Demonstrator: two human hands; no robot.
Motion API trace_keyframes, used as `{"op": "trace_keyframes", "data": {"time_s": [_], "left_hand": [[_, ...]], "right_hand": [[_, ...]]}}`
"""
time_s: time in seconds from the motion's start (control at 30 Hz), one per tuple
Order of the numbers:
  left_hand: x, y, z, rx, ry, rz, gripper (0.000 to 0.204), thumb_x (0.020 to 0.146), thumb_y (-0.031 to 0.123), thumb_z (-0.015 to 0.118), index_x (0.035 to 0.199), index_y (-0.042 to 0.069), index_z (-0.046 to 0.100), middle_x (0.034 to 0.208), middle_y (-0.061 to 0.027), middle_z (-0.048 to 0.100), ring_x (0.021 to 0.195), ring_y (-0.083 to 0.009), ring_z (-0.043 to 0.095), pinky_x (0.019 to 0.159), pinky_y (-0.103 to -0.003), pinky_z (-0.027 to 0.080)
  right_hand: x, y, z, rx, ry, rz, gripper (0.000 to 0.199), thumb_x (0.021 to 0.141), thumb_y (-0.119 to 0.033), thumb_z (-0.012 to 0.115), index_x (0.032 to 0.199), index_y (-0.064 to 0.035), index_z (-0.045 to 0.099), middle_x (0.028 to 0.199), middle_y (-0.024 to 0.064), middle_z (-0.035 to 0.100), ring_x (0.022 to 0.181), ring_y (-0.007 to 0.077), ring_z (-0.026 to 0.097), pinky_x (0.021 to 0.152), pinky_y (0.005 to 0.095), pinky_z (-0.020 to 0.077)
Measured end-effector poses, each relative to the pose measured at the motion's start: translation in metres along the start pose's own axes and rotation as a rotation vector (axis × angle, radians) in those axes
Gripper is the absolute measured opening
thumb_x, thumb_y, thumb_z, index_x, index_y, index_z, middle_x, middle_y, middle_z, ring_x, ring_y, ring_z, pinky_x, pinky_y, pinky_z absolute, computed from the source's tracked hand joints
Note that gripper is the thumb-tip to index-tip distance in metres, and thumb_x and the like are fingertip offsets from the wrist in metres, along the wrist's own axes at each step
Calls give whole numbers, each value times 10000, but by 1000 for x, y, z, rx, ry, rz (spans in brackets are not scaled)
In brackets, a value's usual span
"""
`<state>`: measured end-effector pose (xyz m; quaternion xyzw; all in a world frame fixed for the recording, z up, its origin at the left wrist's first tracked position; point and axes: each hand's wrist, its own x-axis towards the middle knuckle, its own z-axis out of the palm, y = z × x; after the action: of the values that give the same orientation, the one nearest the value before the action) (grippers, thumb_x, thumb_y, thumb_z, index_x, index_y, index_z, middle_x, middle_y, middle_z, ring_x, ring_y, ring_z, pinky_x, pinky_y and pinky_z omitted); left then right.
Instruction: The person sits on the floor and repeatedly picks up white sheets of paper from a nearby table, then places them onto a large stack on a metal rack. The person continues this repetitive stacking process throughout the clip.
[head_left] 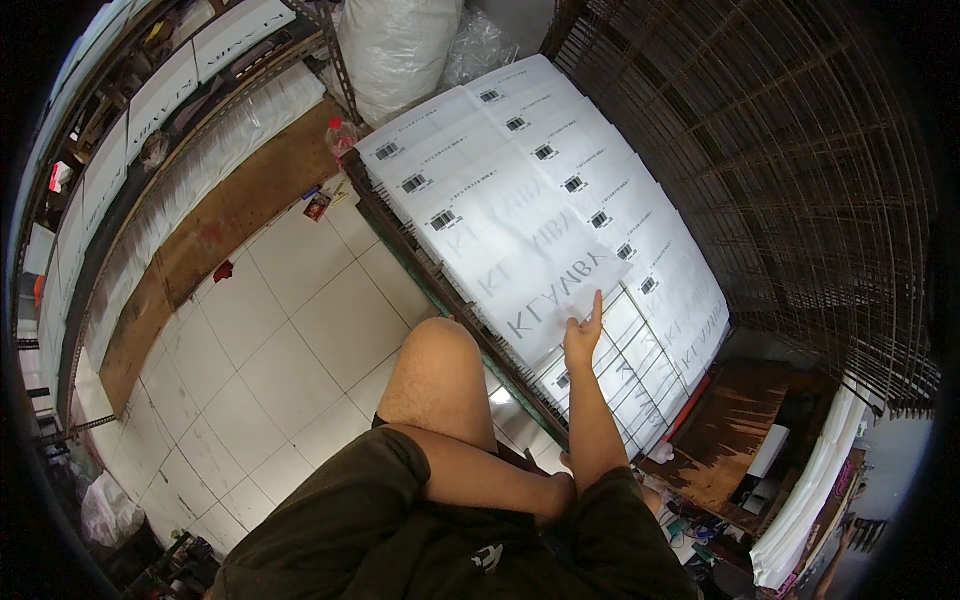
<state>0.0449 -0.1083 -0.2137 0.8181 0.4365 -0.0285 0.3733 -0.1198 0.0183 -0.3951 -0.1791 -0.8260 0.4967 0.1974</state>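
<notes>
My right hand (583,338) is at the near edge of a translucent white plastic bag (548,300) with large dark lettering. Its index finger is stretched forward along the bag's edge and the thumb stands apart; no grip on the bag shows. Overlapping rows of similar flat bags (480,160), each with a small black-and-white label, cover a wire mesh rack (612,345). Bare wires show just beside my hand, with more printed bags (690,335) beneath and to the right. My left hand cannot be made out; a bare limb crosses my lap and ends behind my right forearm.
More wire racks (760,130) stand stacked at the upper right. White sacks (400,50) stand behind the bags, beside a red-capped bottle (341,133). A long wooden-sided shelf (190,235) runs along the left over a tiled floor (290,300). My bent knee (438,375) is beside the rack.
</notes>
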Motion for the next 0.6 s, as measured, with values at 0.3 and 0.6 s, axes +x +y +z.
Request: {"op": "trace_keyframes", "data": {"time_s": [0.3, 0.6], "left_hand": [[-8, 3, -3, 166, 25, -18, 455, 840, 245, 520, 1279, 123, 523, 1384, -93, 421, 1244, -247, 434, 1006, -401, 362], [-3, 0, 3, 132, 131, 61, 525, 829, 274, 548, 1334, 156, 463, 1397, -66, 413, 1262, -249, 417, 994, -405, 375]], "right_hand": [[-5, -19, 1, 67, -58, 222, 792, 705, 131, 455, 1435, -115, 274, 1332, 152, 389, 1019, 185, 352, 762, 275, 354], [-4, 6, 2, -16, -43, 96, 814, 716, 141, 448, 1450, -146, 241, 1259, 154, 486, 499, 52, 378, 427, 204, 363]]}}
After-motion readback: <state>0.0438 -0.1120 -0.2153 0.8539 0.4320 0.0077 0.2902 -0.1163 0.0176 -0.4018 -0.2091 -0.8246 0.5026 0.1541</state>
